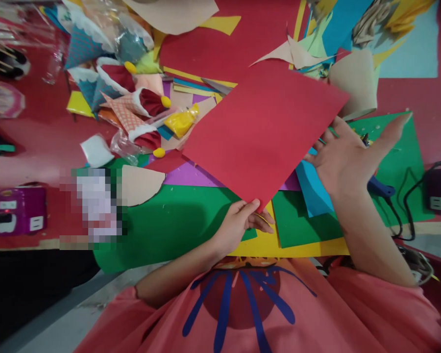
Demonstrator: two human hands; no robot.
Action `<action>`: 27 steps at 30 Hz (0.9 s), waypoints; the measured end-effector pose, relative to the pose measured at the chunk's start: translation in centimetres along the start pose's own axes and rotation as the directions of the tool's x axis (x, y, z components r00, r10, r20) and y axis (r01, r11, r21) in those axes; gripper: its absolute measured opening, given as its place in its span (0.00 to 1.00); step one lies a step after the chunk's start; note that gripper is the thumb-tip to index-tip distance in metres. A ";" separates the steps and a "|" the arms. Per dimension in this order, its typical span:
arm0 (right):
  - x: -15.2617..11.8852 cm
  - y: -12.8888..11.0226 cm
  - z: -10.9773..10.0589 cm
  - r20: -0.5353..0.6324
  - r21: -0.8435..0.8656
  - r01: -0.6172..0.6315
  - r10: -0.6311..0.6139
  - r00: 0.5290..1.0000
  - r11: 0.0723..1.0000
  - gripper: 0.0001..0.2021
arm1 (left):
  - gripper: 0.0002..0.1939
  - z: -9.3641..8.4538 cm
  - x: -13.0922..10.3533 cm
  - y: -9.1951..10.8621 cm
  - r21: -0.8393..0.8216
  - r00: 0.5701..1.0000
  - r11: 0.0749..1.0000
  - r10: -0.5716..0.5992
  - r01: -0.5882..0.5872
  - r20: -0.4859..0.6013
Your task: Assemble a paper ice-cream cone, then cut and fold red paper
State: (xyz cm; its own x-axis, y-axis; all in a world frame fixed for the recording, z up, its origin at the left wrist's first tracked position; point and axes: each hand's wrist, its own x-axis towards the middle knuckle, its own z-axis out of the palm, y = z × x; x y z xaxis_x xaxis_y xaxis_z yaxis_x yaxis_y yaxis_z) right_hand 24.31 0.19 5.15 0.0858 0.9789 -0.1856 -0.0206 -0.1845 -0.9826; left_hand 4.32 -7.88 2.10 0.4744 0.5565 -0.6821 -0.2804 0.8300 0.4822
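Note:
A flat red sheet (264, 132), perhaps craft foam or card, is held up over the table at a slant. My left hand (244, 218) pinches its near corner between thumb and fingers. Along the sheet's right edge my right hand (349, 152) lies with its palm up, fingers spread and thumb out; its fingertips reach the edge, partly hidden by it. Beneath are green sheets (169, 215), a purple strip (183, 171) and a blue piece (314, 189). Just right of my right hand lies a blue-handled tool (380, 187) with a cord, probably a glue gun.
Patterned cone shapes with white trim (132, 98) are heaped at the left. A beige roll (355, 86) stands behind my right hand. Purple power boxes (20, 211) sit at both sides, with a black cord (407, 206) at the right. Scraps and larger sheets cover the back.

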 end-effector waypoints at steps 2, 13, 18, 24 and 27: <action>-1.3 0.8 -0.8 -0.091 0.161 -0.088 0.103 0.990 0.983 0.21 | 0.20 0.1 0.1 -0.1 0.059 0.984 0.994 -0.105 0.097 0.147; -5.2 2.5 -3.1 -0.025 -0.048 -0.258 0.257 0.966 0.965 0.12 | 0.11 -6.0 -1.1 6.4 0.970 0.916 0.152 0.383 -0.188 0.118; -4.5 3.0 -4.5 -0.125 -0.148 -0.258 0.241 0.963 0.955 0.08 | 0.21 -8.6 1.0 9.6 0.992 0.638 -0.112 0.760 -0.060 0.124; -3.6 2.7 -4.4 -0.091 -0.252 -0.262 0.247 0.965 0.931 0.13 | 0.14 -8.4 2.6 9.7 0.968 0.631 -0.250 0.756 0.034 0.173; -3.6 2.6 -4.2 -0.056 -0.317 -0.270 0.266 0.962 0.909 0.13 | 0.14 -9.1 1.3 10.8 0.966 0.637 -0.218 0.767 0.136 0.083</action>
State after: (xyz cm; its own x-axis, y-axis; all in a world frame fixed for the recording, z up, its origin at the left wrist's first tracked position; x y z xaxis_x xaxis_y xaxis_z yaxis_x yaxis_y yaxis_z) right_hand 28.12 -4.13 3.26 0.1326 0.8879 -0.4406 0.2736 -0.4600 -0.8447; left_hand -5.71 2.20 1.38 0.1561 0.9876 -0.0190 0.9322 -0.1410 0.3332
